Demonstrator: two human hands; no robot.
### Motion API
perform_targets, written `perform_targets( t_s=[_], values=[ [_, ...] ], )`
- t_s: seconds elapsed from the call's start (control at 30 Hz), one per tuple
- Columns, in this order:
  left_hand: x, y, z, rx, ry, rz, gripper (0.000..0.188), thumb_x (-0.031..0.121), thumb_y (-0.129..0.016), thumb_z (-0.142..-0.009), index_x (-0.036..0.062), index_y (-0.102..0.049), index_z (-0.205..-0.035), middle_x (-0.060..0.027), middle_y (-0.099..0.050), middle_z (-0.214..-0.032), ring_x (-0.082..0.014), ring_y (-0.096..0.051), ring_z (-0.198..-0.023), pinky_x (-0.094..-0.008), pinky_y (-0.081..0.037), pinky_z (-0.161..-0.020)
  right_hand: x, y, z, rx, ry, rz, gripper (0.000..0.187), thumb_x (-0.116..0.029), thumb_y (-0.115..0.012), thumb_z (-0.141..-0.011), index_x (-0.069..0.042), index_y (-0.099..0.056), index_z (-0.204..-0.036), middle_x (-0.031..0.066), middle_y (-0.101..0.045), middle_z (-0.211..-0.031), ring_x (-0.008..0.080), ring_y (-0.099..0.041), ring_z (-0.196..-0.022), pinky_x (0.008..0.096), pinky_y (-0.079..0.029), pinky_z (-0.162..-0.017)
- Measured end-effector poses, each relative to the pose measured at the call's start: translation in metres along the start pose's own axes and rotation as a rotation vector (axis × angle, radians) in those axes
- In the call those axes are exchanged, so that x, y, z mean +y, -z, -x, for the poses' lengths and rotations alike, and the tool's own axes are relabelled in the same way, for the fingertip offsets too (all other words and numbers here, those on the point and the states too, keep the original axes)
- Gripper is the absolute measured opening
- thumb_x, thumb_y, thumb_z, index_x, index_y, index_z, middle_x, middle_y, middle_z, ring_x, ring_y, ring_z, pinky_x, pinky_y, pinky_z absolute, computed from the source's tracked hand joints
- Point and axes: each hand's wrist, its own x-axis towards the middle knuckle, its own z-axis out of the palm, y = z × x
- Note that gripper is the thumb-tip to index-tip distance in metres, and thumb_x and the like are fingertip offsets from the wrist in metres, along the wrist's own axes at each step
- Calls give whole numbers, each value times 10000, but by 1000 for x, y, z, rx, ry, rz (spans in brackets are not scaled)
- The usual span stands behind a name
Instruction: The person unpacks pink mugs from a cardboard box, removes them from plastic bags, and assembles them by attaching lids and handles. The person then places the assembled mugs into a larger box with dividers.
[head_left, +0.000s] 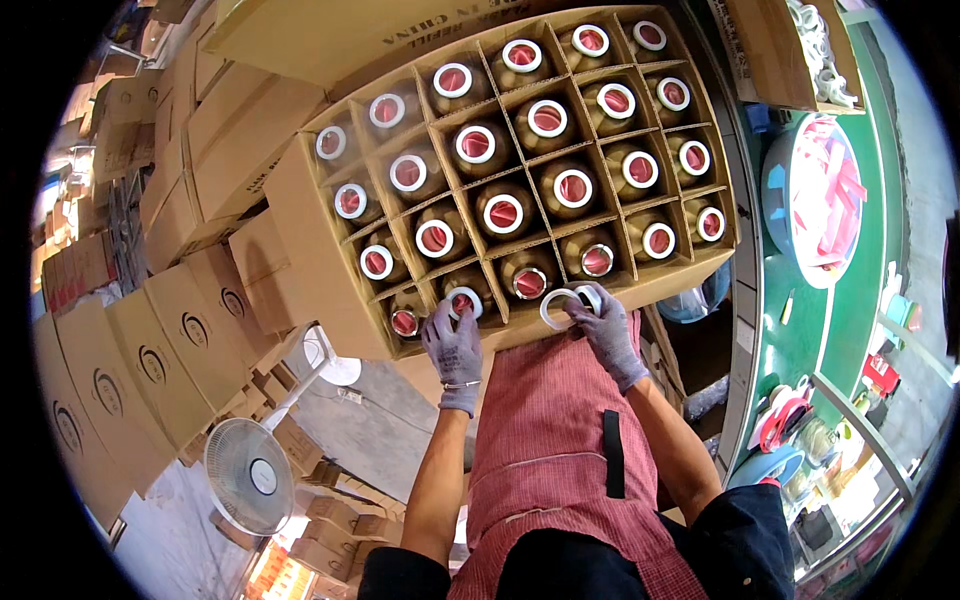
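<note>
A cardboard carton (345,265) with a grid of dividers holds rows of glass bottles, with red showing in their mouths. White rings (434,238) sit around most bottle necks. In the near row, a left-corner bottle (404,322), a middle bottle (530,283) and one right of it (597,260) show no white ring. My left hand (453,345), in a grey glove, grips a white ring (465,297) at the mouth of a near-row bottle. Above the carton's near edge, my gloved right hand (608,335) is closed on loose white rings (553,310); how many is partly hidden by the fingers.
Stacked cartons (205,320) line the left, with a white fan (250,475) below them. On the right is a green table (790,345) with a basin (770,190) of pink-red pieces. A box (775,55) of white rings stands at the far right.
</note>
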Motion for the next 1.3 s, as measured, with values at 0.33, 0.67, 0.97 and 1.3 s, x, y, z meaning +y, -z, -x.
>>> perform_targets(
  t_s=[0.33,0.67,0.97,1.3],
  values=[
    [10,25,5,-184,-91,-51,505,256,-619,-867,-5,-531,-1289,-188,-444,-1418,-371,-491,-1204,-524,-361,-1064,-5,-33,-9,-6,-69,-106,162,-79,-624,-945,-42,-608,-1102,-37,-566,-812,48,-526,-646,211,-467,-544],
    [2,62,-19,-302,812,1380,305,207,-616,-970,14,-641,-1206,-48,-681,-924,-120,-665,-788,-279,-577,-661,11,-74,-7,-109,68,-8,376,-100,-691,-884,-28,-545,-1223,91,-643,-941,123,-598,-829,313,-538,-694],
    [-104,34,19,-57,239,-39,252,199,-673,-838,85,-664,-1062,-202,-504,-1322,-395,-502,-1161,-512,-405,-994,-2,-48,-43,101,682,744,244,-160,-696,-836,-58,-617,-1042,195,-572,-988,373,-596,-896,439,-501,-780],
    [-90,13,20,-17,188,49,448,217,-677,-842,90,-558,-1255,-203,-496,-1354,-399,-504,-1202,-500,-404,-1005,-4,-59,-42,-33,325,849,330,-235,-681,-865,-130,-566,-1157,163,-688,-1020,353,-666,-897,444,-529,-718]
  ],
)
